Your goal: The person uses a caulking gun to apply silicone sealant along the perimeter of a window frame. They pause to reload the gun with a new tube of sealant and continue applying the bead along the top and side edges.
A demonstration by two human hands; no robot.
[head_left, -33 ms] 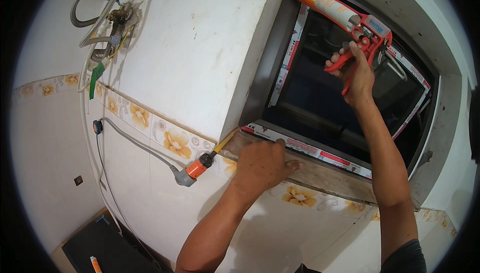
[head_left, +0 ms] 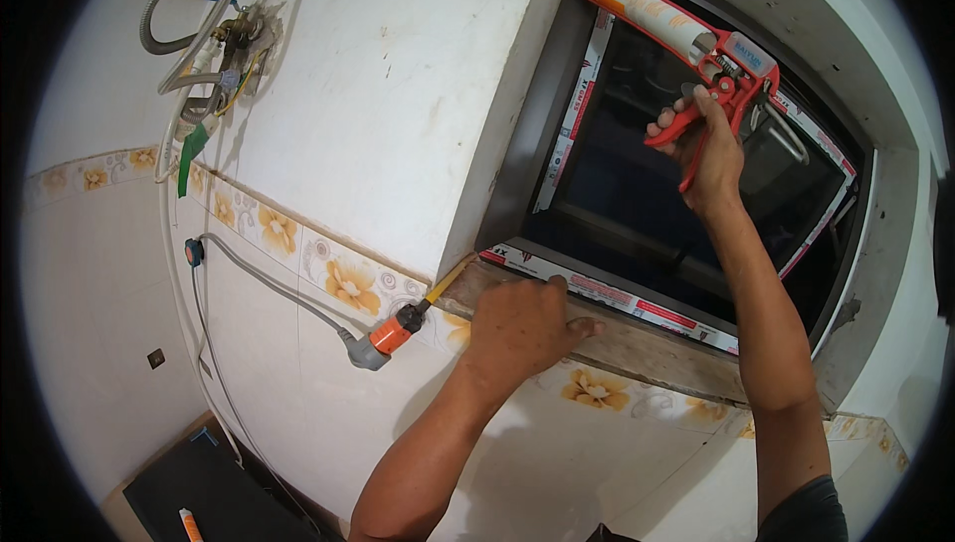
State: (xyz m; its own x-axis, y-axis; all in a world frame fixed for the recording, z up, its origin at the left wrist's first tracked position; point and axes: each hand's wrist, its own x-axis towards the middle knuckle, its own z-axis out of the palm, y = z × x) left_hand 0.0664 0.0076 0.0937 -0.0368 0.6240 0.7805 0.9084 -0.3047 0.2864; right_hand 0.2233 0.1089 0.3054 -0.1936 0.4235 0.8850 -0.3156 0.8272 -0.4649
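My right hand [head_left: 712,156] is up at two o'clock, fingers wrapped around the grip and trigger of a red caulking gun [head_left: 728,87], thumb high behind the trigger; I cannot tell how hard it squeezes. The gun lies between one and two o'clock, in front of the upper part of a dark window [head_left: 627,164], loaded with a white-and-orange cartridge [head_left: 645,17]. Its nozzle points toward ten o'clock, near the frame's upper left corner; whether it touches I cannot tell.

My left hand [head_left: 522,328] is at five o'clock, back up, on the brown ledge [head_left: 657,351] below the window. Its fingers are bent, the thumb stretched out toward three o'clock; the fingertips are hidden, so I cannot tell if they hold anything. Just above it runs a printed film strip [head_left: 637,303] along the frame's bottom edge.

Between seven and eight o'clock, an orange-and-black connector [head_left: 396,331] joins a grey plug [head_left: 363,350] beside the flowered tile border [head_left: 353,283]. Toward half past ten, hoses meet brass valves [head_left: 237,35] on the wall.
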